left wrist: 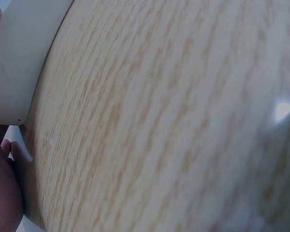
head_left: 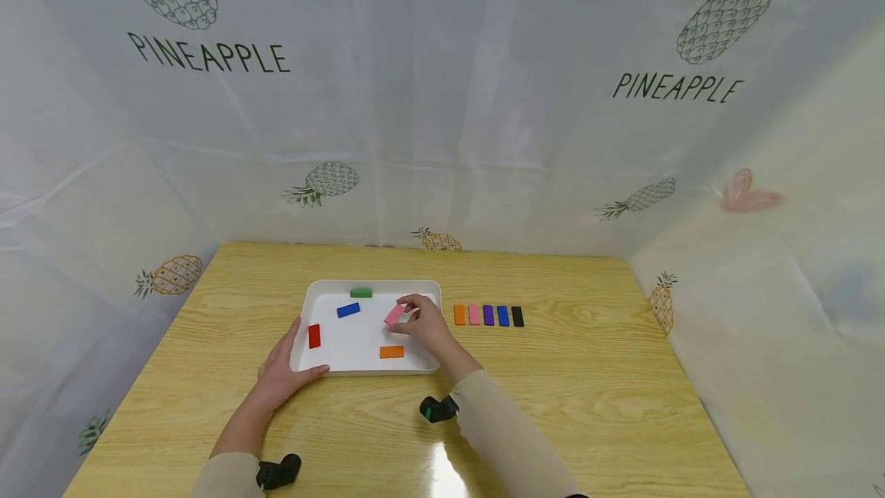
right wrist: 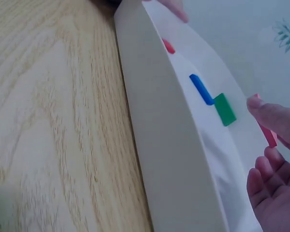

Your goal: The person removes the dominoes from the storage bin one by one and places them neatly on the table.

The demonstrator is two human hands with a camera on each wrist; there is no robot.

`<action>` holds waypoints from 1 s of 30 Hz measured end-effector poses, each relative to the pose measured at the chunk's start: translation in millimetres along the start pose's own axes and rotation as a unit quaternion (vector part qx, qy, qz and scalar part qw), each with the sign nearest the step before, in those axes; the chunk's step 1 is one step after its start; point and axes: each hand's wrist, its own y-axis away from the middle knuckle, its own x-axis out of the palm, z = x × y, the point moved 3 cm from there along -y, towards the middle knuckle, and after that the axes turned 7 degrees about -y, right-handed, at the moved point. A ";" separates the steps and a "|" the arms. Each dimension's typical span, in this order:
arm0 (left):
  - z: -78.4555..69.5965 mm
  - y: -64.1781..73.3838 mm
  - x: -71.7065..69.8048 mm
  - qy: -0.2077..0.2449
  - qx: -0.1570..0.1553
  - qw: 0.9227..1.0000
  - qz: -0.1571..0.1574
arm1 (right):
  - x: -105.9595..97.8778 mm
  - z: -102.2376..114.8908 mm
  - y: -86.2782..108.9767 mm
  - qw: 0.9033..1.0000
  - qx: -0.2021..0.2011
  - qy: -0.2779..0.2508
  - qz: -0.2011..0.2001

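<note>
A white tray (head_left: 373,373) lies on the table with several small flat blocks in it. My left hand (head_left: 282,367) holds the tray's near left corner, thumb over the front rim and fingers along the left wall. Above the tray's right half, my right hand (head_left: 423,323) pinches a pink block (head_left: 395,315) between thumb and fingers, tilted. In the tray are a red block (head_left: 314,336), a blue block (head_left: 349,310), a green block (head_left: 361,293) and an orange block (head_left: 392,352). The right wrist view shows the pink block (right wrist: 268,131) partly hidden behind a finger.
Right of the tray stands a row of upright blocks: orange (head_left: 459,315), pink (head_left: 473,315), purple (head_left: 488,315), blue (head_left: 503,316) and black (head_left: 518,317). Pale pineapple-print sheeting (head_left: 442,121) hangs behind the wooden table (head_left: 594,375).
</note>
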 end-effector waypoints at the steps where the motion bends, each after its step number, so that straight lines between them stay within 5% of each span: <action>1: -0.4 0.3 -0.2 0.001 0.000 1.000 0.000 | -2.2 2.8 2.5 1.000 -0.005 -0.001 0.003; 11: -1.0 0.4 -0.7 -0.004 0.006 1.000 -0.001 | -27.7 7.5 8.9 0.999 -0.035 -0.010 0.035; 30: -2.1 2.4 -0.9 0.000 0.020 1.000 -0.014 | -85.0 -5.5 30.0 0.992 -0.059 0.071 0.083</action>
